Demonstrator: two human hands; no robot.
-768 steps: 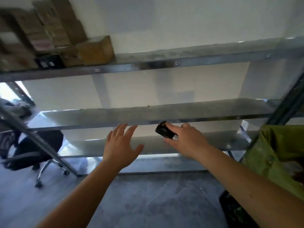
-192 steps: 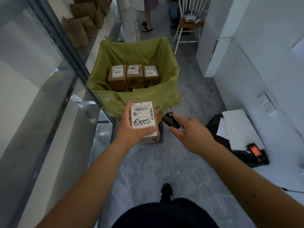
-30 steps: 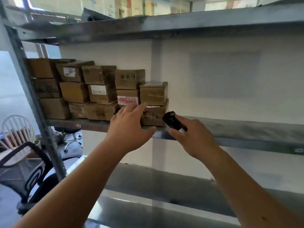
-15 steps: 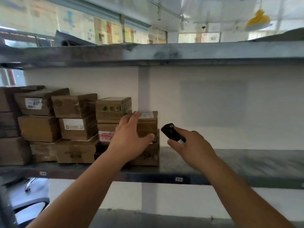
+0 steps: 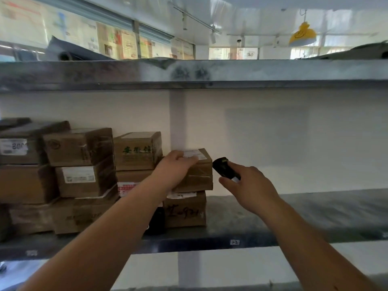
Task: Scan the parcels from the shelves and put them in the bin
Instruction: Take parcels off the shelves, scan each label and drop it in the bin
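Item 1 — right hand (image 5: 249, 190): nearest the camera with its forearm, fingers curled round a small black scanner (image 5: 225, 168), index finger laid along its top; the scanner's head points left toward the parcels and sits just beside the top parcel's right edge, not touching it as far as can be told.

Item 2 — left hand (image 5: 175, 171): palm against the front of the top parcel (image 5: 199, 175), fingers bent over its upper front edge and onto the white label on its lid.

Item 3 — top parcel: brown carton, taped, resting on the lower parcel (image 5: 185, 210), which stands on the shelf (image 5: 294, 215) and bears handwritten black marks on its front and a white label on top. These 2 form the rightmost stack.

Item 4 — parcel with green characters (image 5: 137, 151): just left of the gripped carton, on a stack that stands taller.

Item 5 — further parcels (image 5: 81, 164): stacked 3 high to the left, some with white labels; print too blurred to read.

Item 6 — shelf right of the stacks: bare grey metal.

Item 7 — upper shelf (image 5: 231, 72): grey metal, above the stacks.

Item 8 — yellow lamp (image 5: 302, 35): hangs far back, upper right.
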